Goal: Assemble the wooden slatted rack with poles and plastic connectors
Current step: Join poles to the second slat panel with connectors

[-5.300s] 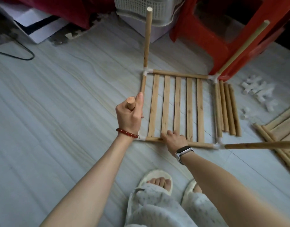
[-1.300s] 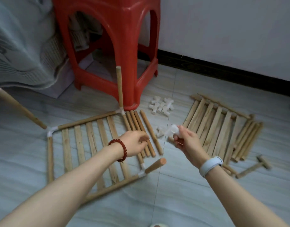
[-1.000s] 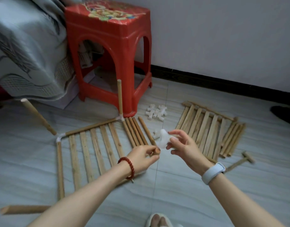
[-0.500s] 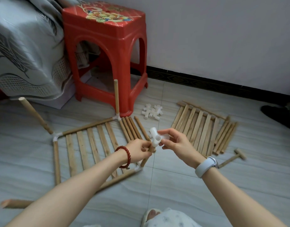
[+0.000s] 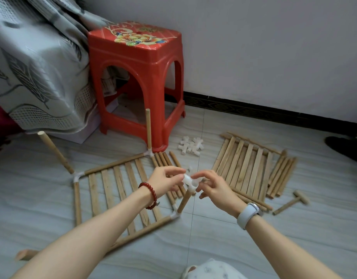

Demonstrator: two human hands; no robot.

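Observation:
A wooden slatted rack panel point(image 5: 117, 190) lies on the tiled floor with white plastic corner joints and upright poles. On top of its near-right pole point(image 5: 183, 202) sits a white plastic connector point(image 5: 190, 182). My left hand point(image 5: 165, 181) pinches the connector from the left, and my right hand point(image 5: 213, 186) pinches it from the right. More upright poles stand at the far corner point(image 5: 147, 127), the left corner point(image 5: 55, 153) and the near-left corner point(image 5: 25, 254).
A red plastic stool point(image 5: 135, 81) stands behind the panel beside a draped bed. Spare white connectors point(image 5: 190, 146) lie on the floor. To the right lie a second slatted panel point(image 5: 246, 164), loose poles point(image 5: 282, 176) and a small wooden mallet point(image 5: 291, 202).
The connector, held just above the pole half a second ago, now sits on the pole's top end. Both hands have closed in on it.

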